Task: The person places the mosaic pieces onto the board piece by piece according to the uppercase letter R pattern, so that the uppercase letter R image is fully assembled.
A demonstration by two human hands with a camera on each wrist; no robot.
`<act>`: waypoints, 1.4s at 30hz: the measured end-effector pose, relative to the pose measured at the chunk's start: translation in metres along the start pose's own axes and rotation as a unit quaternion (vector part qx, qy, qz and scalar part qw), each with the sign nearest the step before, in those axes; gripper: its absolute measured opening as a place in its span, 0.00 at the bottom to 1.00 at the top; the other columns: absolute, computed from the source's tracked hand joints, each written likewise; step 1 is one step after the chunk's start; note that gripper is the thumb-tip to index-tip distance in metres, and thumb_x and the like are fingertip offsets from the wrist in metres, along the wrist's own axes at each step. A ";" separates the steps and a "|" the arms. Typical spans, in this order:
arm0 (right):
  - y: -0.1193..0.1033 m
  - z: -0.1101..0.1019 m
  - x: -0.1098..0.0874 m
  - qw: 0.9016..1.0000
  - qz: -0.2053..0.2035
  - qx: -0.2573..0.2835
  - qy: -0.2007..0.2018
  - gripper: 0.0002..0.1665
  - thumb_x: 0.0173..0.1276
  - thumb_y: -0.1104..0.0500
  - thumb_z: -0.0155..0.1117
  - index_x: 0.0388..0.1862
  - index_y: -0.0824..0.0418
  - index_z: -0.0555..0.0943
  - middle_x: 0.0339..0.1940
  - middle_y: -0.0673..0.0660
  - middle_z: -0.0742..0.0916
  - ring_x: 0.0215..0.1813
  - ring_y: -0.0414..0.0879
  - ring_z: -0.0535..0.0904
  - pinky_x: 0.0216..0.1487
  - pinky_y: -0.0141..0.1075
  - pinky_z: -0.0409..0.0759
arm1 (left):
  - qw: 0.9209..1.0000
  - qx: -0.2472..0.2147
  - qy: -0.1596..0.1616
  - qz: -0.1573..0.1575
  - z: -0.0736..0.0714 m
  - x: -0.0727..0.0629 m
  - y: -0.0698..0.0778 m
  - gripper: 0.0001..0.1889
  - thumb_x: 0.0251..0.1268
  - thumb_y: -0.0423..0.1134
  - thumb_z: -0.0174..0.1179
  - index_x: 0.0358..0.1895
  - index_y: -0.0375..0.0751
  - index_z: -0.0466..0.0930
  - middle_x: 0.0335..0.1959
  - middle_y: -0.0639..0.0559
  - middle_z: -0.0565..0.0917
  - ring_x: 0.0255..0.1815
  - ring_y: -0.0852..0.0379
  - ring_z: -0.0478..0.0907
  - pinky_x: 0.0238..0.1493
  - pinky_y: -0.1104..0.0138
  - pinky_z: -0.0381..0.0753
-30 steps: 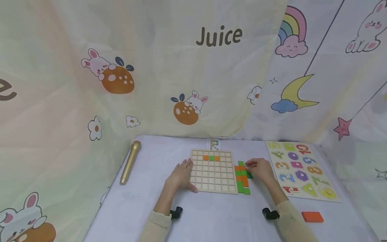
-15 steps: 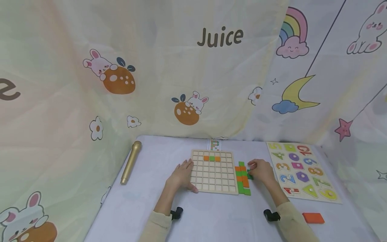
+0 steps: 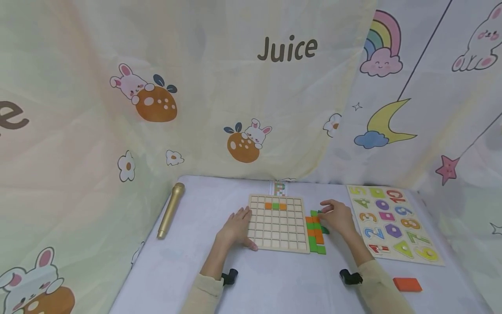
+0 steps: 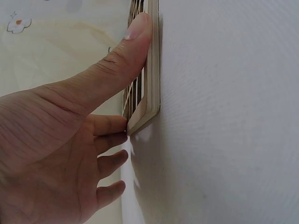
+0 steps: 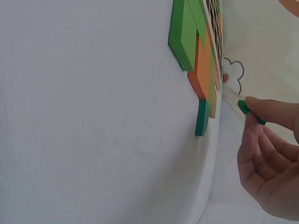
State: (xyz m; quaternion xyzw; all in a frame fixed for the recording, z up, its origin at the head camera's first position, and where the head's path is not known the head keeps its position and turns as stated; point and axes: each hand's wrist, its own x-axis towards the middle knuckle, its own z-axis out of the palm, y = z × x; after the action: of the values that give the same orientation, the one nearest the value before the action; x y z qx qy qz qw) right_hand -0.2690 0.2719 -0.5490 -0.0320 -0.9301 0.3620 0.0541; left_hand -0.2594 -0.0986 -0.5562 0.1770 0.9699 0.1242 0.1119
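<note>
A wooden grid board (image 3: 278, 223) lies mid-table, with an orange, a green and an orange tile (image 3: 276, 206) in one row near its top. My left hand (image 3: 235, 227) rests against its left side and near corner; in the left wrist view the thumb (image 4: 126, 56) lies along the board's edge, fingers fairly straight. Right of the board lie several green and orange tiles (image 3: 315, 232). Above them, my right hand (image 3: 338, 216) pinches a small dark green tile (image 5: 244, 107) between thumb and fingertips, raised off the table. Another dark green tile (image 5: 202, 117) lies beside the orange ones.
A number puzzle board (image 3: 395, 224) lies to the right, with an orange block (image 3: 407, 284) nearer me. On the left lies a gold microphone (image 3: 171, 211). Behind the grid board is a small pattern card (image 3: 279, 188). Printed cloth walls (image 3: 204, 87) surround the table.
My right hand has lifted slightly from the tile group, and a dark green tile now shows at its fingertips. The left hand stays on the board. The head view has shifted slightly.
</note>
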 end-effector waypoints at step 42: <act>-0.038 0.056 0.033 0.992 -0.083 0.078 -0.050 0.28 0.71 0.63 0.72 0.68 0.65 0.79 0.48 0.59 0.89 0.45 0.52 0.87 0.43 0.44 0.87 | 1.000 0.010 0.000 0.001 0.002 0.000 -0.002 0.75 0.26 0.68 0.83 0.82 0.33 0.56 0.84 0.41 0.56 0.85 0.42 0.52 0.83 0.46 0.55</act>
State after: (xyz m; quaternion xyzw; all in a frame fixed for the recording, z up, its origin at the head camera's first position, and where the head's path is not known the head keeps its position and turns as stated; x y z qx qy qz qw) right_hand -0.3099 0.2095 -0.5613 0.0677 -0.8999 0.4291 0.0395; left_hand -0.2598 -0.0996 -0.5583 0.1791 0.9710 0.1148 0.1096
